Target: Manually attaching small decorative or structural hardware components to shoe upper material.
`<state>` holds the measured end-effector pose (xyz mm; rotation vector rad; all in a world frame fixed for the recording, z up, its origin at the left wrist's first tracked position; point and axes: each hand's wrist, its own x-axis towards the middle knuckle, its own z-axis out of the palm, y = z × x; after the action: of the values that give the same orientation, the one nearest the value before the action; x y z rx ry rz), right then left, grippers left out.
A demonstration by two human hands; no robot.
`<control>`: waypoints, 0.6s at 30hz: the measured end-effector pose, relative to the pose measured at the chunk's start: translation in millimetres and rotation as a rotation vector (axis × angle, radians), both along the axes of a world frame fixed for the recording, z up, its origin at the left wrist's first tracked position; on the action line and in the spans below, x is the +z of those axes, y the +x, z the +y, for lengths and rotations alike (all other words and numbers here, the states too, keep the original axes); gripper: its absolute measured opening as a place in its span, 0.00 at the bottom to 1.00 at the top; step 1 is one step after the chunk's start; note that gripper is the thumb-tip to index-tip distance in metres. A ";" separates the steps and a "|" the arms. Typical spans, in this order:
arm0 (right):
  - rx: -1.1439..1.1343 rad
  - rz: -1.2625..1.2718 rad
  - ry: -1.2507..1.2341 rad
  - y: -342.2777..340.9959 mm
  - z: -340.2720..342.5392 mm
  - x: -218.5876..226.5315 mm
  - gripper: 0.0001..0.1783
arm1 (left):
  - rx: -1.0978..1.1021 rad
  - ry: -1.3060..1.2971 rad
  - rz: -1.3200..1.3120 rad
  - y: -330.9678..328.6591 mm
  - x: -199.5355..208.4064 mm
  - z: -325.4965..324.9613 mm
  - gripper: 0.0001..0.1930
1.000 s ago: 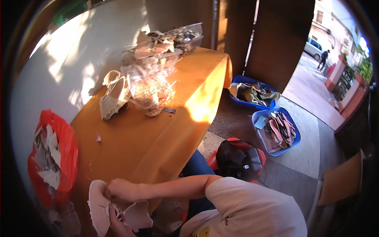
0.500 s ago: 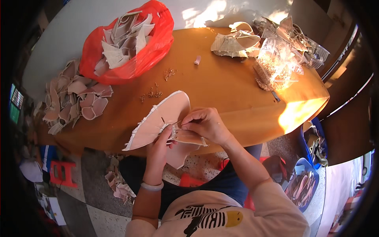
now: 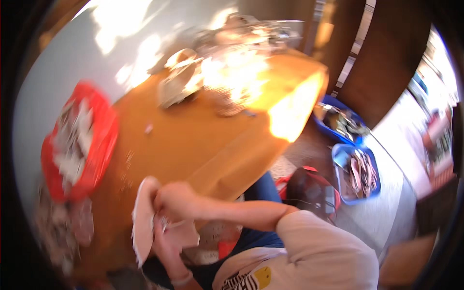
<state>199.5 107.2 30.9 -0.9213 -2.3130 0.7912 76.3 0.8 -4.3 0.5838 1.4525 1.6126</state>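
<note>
The left hand (image 3: 166, 247) is gripping the pale pink piece (image 3: 143, 220) from below, thumb lying against it, while the right hand (image 3: 177, 199) is curling its fingers in close at the piece's inner side; blur is hiding whether those fingertips are pinching anything. The piece is standing tilted in the air by the table's near edge, above the lap. It is looking thin and light, probably padded cloth: stiff enough to be keeping its curve, soft enough to crease under a hard squeeze, and hardly slippery. Its ragged rim is seeming likeliest to fray, so the flat body beside the inner edge is offering the surer hold. A flap (image 3: 187, 235) is hanging just right of the left hand. Beyond, a red bag (image 3: 105, 126) of pale scraps (image 3: 72, 166) is resting on the orange cloth (image 3: 166, 145).
</note>
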 end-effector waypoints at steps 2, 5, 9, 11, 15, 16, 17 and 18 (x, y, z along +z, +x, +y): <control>-0.078 -0.068 -0.067 -5.4 -9.8 17.9 0.06 | 0.002 0.072 -0.038 -1.3 -5.0 -3.7 0.15; -0.173 0.031 -0.095 10.9 -15.9 21.4 0.06 | -0.122 0.171 0.124 17.8 6.0 -6.3 0.19; -0.220 0.191 -0.153 19.1 -17.0 22.2 0.06 | -0.100 0.101 -0.069 36.3 24.3 -8.7 0.23; -0.236 0.284 -0.222 31.9 -16.7 27.0 0.05 | -0.195 0.073 -0.143 12.8 0.4 -6.1 0.19; -0.228 0.411 -0.207 22.1 -19.5 19.6 0.04 | -0.176 0.094 -0.092 25.0 17.5 -4.6 0.21; -0.217 0.438 -0.179 20.1 -21.5 16.5 0.04 | -0.085 0.144 0.010 40.1 30.6 -7.4 0.29; -0.224 0.448 -0.177 19.2 -22.7 12.9 0.04 | -0.093 0.145 0.018 50.3 38.8 -9.7 0.29; -0.209 0.496 -0.153 20.2 -24.4 12.5 0.04 | -0.067 0.164 0.044 60.3 47.0 -12.3 0.29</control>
<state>219.7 82.9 43.4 -0.8925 -1.7199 0.9869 136.6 -11.5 42.7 0.7572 1.3263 1.6853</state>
